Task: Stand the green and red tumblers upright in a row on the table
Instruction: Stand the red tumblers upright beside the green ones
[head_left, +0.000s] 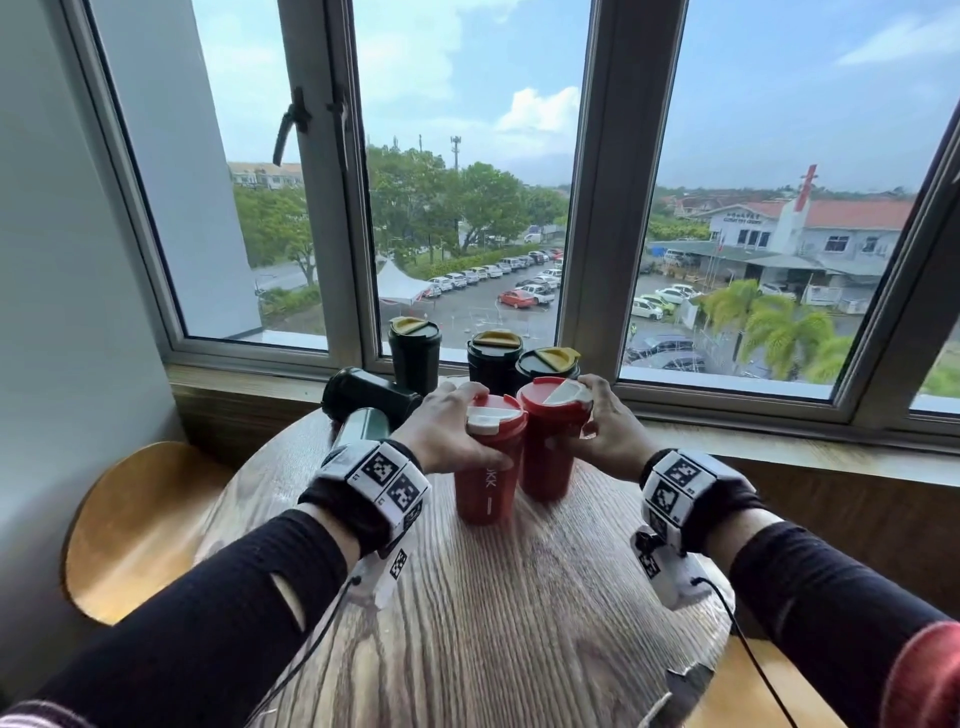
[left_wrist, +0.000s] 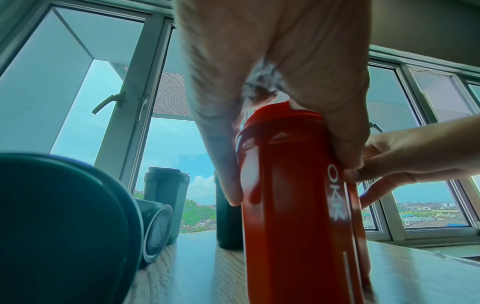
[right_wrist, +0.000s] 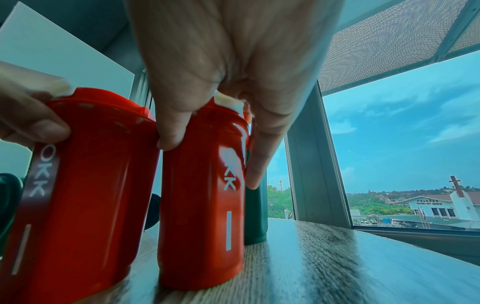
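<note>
Two red tumblers with white lids stand side by side in the middle of the round wooden table (head_left: 493, 623). My left hand (head_left: 447, 431) grips the nearer left red tumbler (head_left: 485, 483) just under its lid. My right hand (head_left: 610, 423) grips the right red tumbler (head_left: 548, 452) at its top. Behind them three dark green tumblers with yellow lids (head_left: 414, 353) (head_left: 493, 356) (head_left: 548, 362) stand upright by the window. Two more green tumblers (head_left: 366, 395) (head_left: 361, 423) lie on their sides at the left. The wrist views show each hand's thumb and fingers wrapped round its red tumbler (left_wrist: 298, 205) (right_wrist: 205, 195).
A window sill (head_left: 779, 441) runs along the table's far side, with window frames above it. A round wooden stool (head_left: 135, 525) stands left of the table. Bare tabletop lies in front of the red tumblers and to their right.
</note>
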